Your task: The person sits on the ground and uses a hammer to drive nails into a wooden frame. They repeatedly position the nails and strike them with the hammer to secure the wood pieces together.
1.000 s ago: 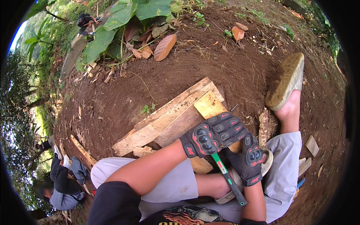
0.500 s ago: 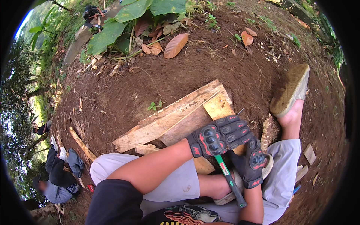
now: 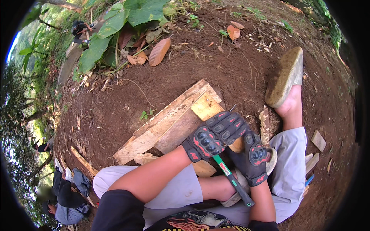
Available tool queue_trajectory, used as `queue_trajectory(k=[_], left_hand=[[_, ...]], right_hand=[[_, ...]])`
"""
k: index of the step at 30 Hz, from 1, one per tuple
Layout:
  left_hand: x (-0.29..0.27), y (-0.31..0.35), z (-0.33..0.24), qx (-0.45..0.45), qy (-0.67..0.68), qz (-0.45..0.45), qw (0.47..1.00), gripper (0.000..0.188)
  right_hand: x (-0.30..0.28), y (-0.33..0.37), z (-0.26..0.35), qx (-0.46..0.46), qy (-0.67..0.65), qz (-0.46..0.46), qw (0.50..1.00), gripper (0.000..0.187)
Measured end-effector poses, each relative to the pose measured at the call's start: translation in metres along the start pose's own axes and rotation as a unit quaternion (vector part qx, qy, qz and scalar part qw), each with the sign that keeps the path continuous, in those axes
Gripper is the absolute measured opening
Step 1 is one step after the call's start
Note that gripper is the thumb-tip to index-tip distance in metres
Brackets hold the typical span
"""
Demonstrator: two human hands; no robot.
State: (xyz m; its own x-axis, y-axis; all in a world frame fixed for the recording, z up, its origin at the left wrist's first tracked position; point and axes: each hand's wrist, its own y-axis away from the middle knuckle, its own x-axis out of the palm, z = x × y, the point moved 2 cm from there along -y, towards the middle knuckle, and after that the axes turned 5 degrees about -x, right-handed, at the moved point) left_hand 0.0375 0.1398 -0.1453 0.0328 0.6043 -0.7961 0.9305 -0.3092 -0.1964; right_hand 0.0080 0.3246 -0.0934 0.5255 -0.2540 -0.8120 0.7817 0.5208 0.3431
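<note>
Both my hands wear black gloves with red trim and meet between my legs. My left hand (image 3: 210, 136) lies across the upper end of a hammer (image 3: 234, 181), fingers curled over it; the head is hidden beneath. Its green and black handle slants down toward my right forearm. Close against the left fingertips is my right hand (image 3: 255, 153), fingers bent; whatever it grips is hidden. Below the gloves sits a small yellowish board (image 3: 207, 106), its middle covered. A thin metal rod (image 3: 232, 108) sticks up just beyond the left knuckles.
Rough planks (image 3: 165, 119) lie on brown soil past my left knee. My sandalled foot (image 3: 285, 79) stretches out at the right. Wood offcuts (image 3: 318, 141) lie beside my right knee. Big leaves (image 3: 144, 11) grow at the far left; a seated person (image 3: 69, 204) is at lower left.
The whole view has shifted, so the ground, planks and foot appear farther left. My hands keep nearly the same pose around the hammer and board.
</note>
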Motion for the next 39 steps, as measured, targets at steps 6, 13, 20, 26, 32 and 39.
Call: queue_trajectory(k=[6,13,20,26,32,39], left_hand=[[-0.005,-0.011,-0.001,0.028,-0.010,0.014,0.999,0.066],[-0.007,-0.016,-0.007,0.011,-0.040,0.109,0.993,0.061],[-0.009,-0.020,-0.007,-0.002,-0.059,0.119,0.991,0.063],[0.005,-0.009,-0.003,0.011,-0.055,0.015,0.998,0.068],[0.011,-0.002,-0.002,0.015,-0.023,-0.018,0.999,0.065],[0.018,0.002,0.003,0.012,-0.035,-0.020,0.999,0.057]], right_hand=[[-0.003,0.005,-0.008,-0.036,-0.010,-0.045,0.998,0.063],[-0.002,0.011,-0.010,-0.022,-0.008,-0.027,0.999,0.070],[-0.003,0.006,-0.008,-0.017,-0.033,-0.028,0.999,0.062],[-0.001,0.004,-0.008,0.001,-0.058,-0.009,0.998,0.079],[-0.010,0.001,0.001,0.040,-0.048,0.026,0.998,0.086],[-0.061,0.058,0.030,0.017,0.090,-0.057,0.994,0.064]])
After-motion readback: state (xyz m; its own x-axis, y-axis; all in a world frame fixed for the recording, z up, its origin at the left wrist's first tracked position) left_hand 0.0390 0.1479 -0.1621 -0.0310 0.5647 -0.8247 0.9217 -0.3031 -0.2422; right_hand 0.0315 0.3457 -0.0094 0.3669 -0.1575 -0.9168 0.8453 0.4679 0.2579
